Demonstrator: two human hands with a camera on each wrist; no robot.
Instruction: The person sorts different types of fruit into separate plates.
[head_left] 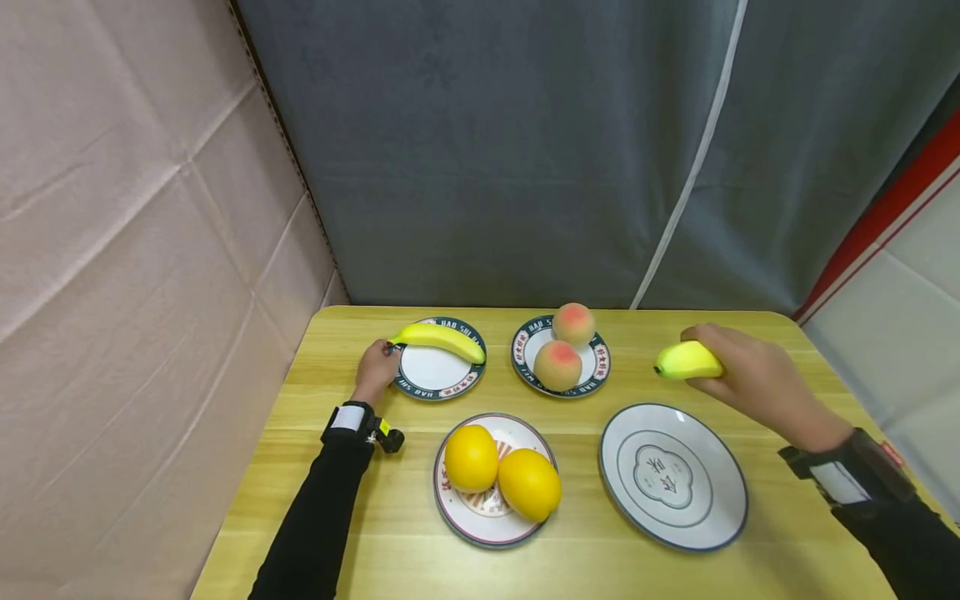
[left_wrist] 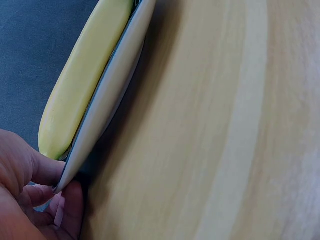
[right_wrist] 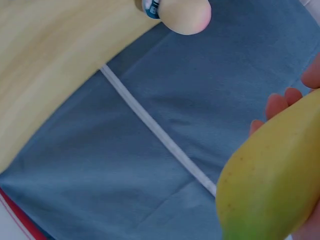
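My left hand (head_left: 377, 367) pinches the left rim of a small green-bordered plate (head_left: 429, 372), thumb above and fingers below, as the left wrist view shows. A yellow banana (head_left: 441, 338) lies across that plate, its stem end close to my thumb. On the right, my right hand (head_left: 757, 385) holds a yellow-green mango (head_left: 688, 360) above the table, behind a large white plate (head_left: 673, 520). The speckled mango (right_wrist: 270, 170) fills the lower right of the right wrist view, with fingertips (right_wrist: 276, 105) showing past its side.
Two peaches (head_left: 558, 366) sit on another green-bordered plate (head_left: 528, 379) at the back middle. In front, two yellow-orange fruits (head_left: 529, 485) rest on a white plate (head_left: 487, 533). A grey curtain (head_left: 495, 167) hangs behind the wooden table (head_left: 585, 567); a pale wall covering (head_left: 135, 333) is at left.
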